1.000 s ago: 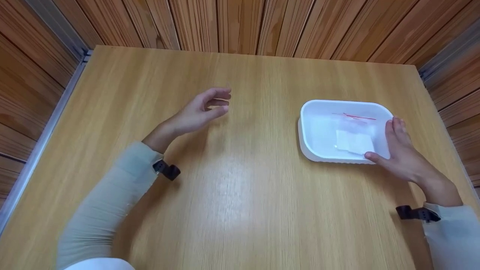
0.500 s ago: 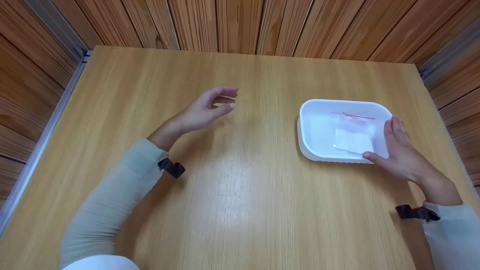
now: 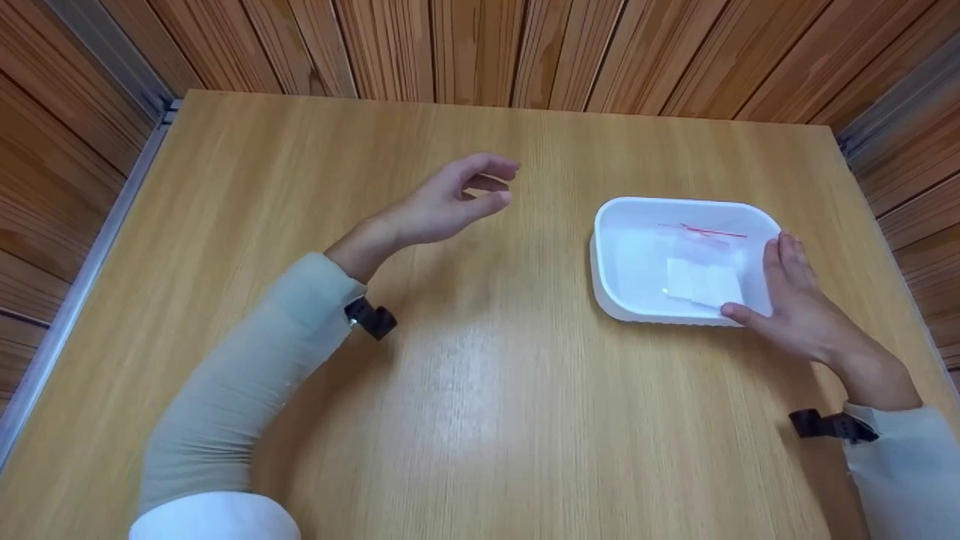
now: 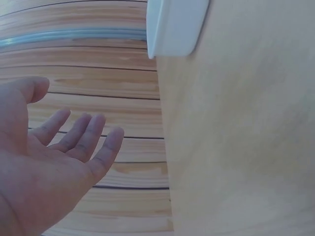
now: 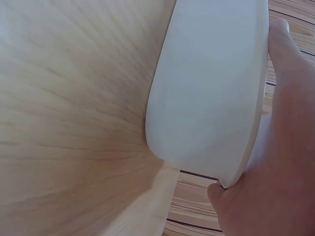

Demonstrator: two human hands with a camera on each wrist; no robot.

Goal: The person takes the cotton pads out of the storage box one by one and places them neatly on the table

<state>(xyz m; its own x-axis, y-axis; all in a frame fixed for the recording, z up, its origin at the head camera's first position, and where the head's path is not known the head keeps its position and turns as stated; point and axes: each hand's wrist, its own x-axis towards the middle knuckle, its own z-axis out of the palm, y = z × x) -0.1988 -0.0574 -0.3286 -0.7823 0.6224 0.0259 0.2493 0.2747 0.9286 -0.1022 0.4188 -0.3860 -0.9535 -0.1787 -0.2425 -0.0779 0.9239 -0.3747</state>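
On the right side of the table stands a white plastic container (image 3: 630, 306) with rounded corners. Inside it lies a clear zip bag (image 3: 709, 251) with a red seal line and white, flat contents that I cannot identify. My right hand (image 3: 802, 311) holds the container's right end, the thumb at the near rim and the fingers at the right rim. In the right wrist view, a fingertip shows beneath the rim's corner. My left hand (image 3: 450, 199) hovers over the table left of the container, its fingers loosely bent and holding nothing.
The wooden table (image 3: 480, 390) ends at a wood-panelled wall (image 3: 480, 52) at the back. Panels and metal rails (image 3: 82, 277) flank its sides. A small black camera (image 3: 371, 319) is strapped to each wrist.
My left hand has moved right and slightly away from me, closer to the container. The right hand and the container have shifted very slightly left in the view.
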